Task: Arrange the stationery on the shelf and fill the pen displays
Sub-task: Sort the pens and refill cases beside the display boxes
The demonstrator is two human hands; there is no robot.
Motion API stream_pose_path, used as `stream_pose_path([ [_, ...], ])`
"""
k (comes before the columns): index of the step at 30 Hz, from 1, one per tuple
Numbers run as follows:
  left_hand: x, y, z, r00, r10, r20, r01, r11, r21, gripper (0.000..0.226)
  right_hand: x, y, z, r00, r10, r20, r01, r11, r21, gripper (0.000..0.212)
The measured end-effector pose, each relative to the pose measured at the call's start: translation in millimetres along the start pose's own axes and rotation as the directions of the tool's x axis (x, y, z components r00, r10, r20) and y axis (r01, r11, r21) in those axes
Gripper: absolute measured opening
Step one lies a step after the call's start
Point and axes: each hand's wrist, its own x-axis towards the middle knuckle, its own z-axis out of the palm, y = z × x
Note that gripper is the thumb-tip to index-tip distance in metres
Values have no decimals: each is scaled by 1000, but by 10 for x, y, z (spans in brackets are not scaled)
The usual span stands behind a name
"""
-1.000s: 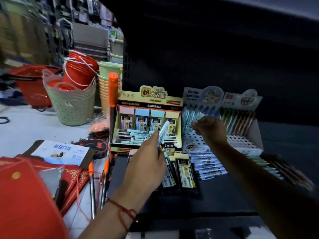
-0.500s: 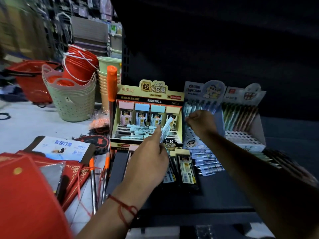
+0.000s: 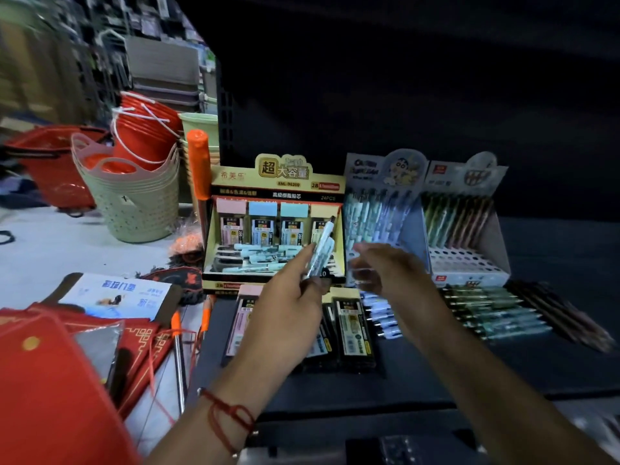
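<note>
My left hand (image 3: 292,307) pinches a few light-blue pens (image 3: 321,250), held upright in front of the yellow pencil-lead display box (image 3: 278,182). To its right, my right hand (image 3: 389,270) is blurred, fingers spread and empty, just in front of the blue cartoon pen display (image 3: 379,209). That display holds several blue pens in its upper rows. A second white display (image 3: 466,226) to the right holds green and brown pens. Loose blue pens (image 3: 379,313) and green pens (image 3: 493,313) lie on the dark shelf (image 3: 436,370).
Packets of leads (image 3: 352,333) lie flat on the shelf below my left hand. An orange-handled pole (image 3: 198,169) leans by the yellow box. Stacked baskets (image 3: 134,199) and red buckets (image 3: 144,132) stand on the floor at left, red paper goods (image 3: 50,380) nearer.
My right hand has drawn back from the blue pen display toward my left hand and now holds nothing. My left hand has stayed with its pens.
</note>
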Motion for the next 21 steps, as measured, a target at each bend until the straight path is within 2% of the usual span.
stream_pose_path([
  [3, -5, -38, 54, 1000, 0, -2, 0, 999, 44, 48, -236, 81, -23, 961, 164, 223, -193, 974, 119, 29],
  [5, -25, -53, 102, 1000, -8, 6, 8, 1000, 28, 45, -266, 108, -8, 950, 163, 264, -197, 975, 107, 27],
  [10, -28, -55, 170, 1000, 3, 14, -2, 1000, -18, 45, -247, 143, -11, 954, 113, 277, -159, 977, 146, 19],
  [14, -41, -37, 239, 998, 4, 62, -3, 1000, -23, 45, -183, 147, -65, 969, 105, 224, -140, 979, 147, 19],
  [17, -34, -23, 242, 1000, 6, 30, -4, 999, -35, 44, -145, 148, -92, 971, 84, 225, -123, 979, 164, 13],
  [21, -40, -54, 199, 1000, 12, -4, -12, 1000, -9, 40, -97, 129, -131, 983, 76, 168, -107, 977, 183, 24],
])
